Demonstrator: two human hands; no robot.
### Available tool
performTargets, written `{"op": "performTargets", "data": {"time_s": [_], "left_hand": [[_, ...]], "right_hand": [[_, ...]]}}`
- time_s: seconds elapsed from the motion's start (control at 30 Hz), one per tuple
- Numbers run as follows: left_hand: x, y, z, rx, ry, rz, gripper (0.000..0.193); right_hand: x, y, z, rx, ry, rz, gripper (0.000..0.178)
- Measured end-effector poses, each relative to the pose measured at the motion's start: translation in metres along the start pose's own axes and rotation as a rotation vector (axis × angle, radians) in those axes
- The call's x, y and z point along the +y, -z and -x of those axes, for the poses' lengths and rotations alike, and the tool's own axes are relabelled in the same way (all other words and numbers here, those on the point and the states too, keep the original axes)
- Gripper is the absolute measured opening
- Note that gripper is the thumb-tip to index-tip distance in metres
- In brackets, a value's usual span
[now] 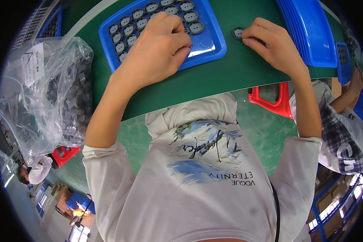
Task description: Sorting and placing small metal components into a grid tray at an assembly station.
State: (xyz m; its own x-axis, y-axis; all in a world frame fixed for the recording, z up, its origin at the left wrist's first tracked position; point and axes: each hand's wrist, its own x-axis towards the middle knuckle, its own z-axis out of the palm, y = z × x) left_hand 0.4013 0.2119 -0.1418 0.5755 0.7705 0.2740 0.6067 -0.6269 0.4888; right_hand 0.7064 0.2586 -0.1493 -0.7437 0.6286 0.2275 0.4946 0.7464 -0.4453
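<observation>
A shallow blue tray [220, 46] on the green table carries rows of small round parts, each black-rimmed with a grey middle. Over the tray's near middle is my left hand [161, 46], its fingers curled down and pressed together. Whatever those fingers hold, if anything, is hidden behind the hand. To the right of the tray, my right hand [268, 40] pinches one more round black-and-grey part [238, 33] by its edge, at the tabletop, between thumb and fingers.
At the left stands a clear plastic bag [48, 92] full of small grey parts. Stacked blue trays [310, 32] are at the right. Red stools [272, 101] show below the table [213, 80]. Another person [339, 121] sits at the far right.
</observation>
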Motion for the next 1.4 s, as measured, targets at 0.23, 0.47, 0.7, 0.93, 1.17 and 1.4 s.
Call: {"op": "performTargets", "data": {"time_s": [0.23,0.47,0.7,0.93,1.17,1.4], "left_hand": [[0.004,0.014,0.002,0.032,0.018,-0.019,0.012],[-0.010,0.034,0.055,0.550,0.502,0.103,0.010],[-0.007,0.016,0.099,0.824,0.699,0.206,0.016],[0.001,-0.001,0.104,0.855,0.757,0.440,0.043],[0.000,0.017,0.096,0.920,0.710,1.011,0.059],[-0.015,0.029,0.079,0.953,0.715,1.191,0.063]], "right_hand": [[-0.050,0.001,-0.027,0.057,0.023,-0.070,0.011],[-0.056,-0.013,-0.056,-0.096,0.133,0.091,0.008],[-0.054,-0.024,-0.059,-0.084,0.134,0.134,0.009],[-0.055,-0.027,-0.057,-0.097,0.113,0.110,0.009],[-0.046,-0.006,-0.062,0.071,-0.563,-0.149,0.030],[-0.042,-0.033,-0.069,0.053,-0.607,-0.455,0.032]]}}
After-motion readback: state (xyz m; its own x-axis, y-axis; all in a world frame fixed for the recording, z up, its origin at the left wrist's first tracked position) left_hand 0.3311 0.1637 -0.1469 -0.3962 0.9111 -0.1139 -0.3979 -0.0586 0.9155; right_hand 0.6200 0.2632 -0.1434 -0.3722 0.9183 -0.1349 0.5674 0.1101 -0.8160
